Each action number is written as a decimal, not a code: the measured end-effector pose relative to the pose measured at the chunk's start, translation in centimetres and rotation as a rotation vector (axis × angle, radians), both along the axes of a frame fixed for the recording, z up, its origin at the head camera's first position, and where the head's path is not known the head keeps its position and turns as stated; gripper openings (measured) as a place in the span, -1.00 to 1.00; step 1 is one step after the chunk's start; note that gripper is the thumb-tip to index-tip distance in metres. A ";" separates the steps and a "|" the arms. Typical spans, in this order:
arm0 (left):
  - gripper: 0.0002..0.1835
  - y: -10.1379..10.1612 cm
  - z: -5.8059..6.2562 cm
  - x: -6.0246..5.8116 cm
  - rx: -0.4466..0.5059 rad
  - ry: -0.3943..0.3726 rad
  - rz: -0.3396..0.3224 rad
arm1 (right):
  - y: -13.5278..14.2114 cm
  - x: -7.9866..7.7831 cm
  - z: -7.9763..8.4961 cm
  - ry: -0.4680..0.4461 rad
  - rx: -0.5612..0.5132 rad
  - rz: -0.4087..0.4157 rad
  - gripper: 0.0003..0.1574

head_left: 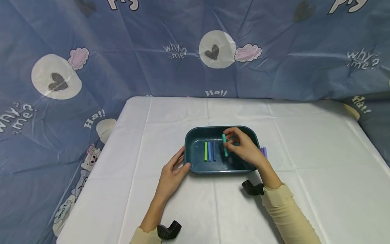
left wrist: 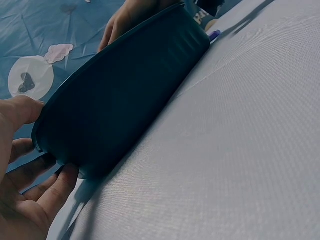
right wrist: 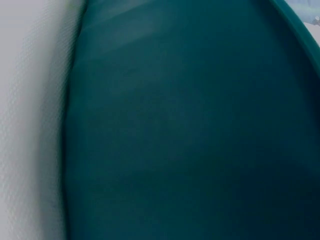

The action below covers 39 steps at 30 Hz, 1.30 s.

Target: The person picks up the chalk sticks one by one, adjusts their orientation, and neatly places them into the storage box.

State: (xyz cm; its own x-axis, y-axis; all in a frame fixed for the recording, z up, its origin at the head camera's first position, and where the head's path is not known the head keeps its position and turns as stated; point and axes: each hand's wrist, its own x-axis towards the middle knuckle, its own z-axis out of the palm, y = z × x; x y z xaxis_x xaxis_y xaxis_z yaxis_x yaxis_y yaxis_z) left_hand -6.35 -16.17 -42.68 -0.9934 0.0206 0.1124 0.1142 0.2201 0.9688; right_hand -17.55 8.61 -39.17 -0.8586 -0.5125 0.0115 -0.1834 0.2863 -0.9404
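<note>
A dark teal rectangular tray (head_left: 201,170) stands on the white-covered table. My left hand (head_left: 171,174) holds its left end; in the left wrist view, thumb and fingers sit around the end of the tray (left wrist: 115,95). My right hand (head_left: 243,145) reaches over the tray's right half and pinches a slim turquoise stick (head_left: 224,141) near its upper end, the stick nearly upright in the head view. Left of it in the tray lie a light green stick (head_left: 206,151), a blue stick (head_left: 209,151) and a darker blue stick (head_left: 214,151), side by side. The tray wall (right wrist: 175,115) fills the right wrist view.
Purple sticks (head_left: 264,152) lie just outside the tray's right side, partly hidden by the right wrist. A black wrist device (head_left: 253,188) is on the right wrist, another black device (head_left: 169,230) on the left. A blue printed cloth (head_left: 170,74) hangs behind the table (head_left: 243,210).
</note>
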 end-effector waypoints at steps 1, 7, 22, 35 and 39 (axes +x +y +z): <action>-0.38 0.0 -0.2 0.0 0.005 -0.002 0.001 | 0.0 -0.1 -0.2 -0.007 -0.003 0.003 -0.52; -0.37 -0.5 -2.0 -0.5 0.000 -0.010 0.010 | 0.2 -1.1 -2.1 -0.032 0.001 0.012 -0.51; -0.38 0.1 0.3 0.1 0.013 -0.021 0.003 | 0.0 -1.2 -2.9 0.002 0.099 0.070 -0.74; -0.38 0.1 0.1 -0.1 0.023 -0.017 -0.005 | -0.3 -1.1 -3.6 0.056 0.263 0.135 -0.62; -0.38 0.0 0.1 -0.1 0.017 -0.020 -0.002 | -0.4 -0.9 -3.6 0.107 0.321 0.165 -0.53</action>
State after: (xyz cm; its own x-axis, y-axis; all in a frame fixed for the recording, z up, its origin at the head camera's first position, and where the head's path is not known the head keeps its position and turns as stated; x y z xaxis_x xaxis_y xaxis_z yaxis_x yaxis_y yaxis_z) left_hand -6.43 -16.13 -42.58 -0.9955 0.0205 0.0930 0.0953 0.2038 0.9744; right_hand -18.44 8.25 -42.79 -0.7665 -0.6362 -0.0874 -0.3442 0.5219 -0.7805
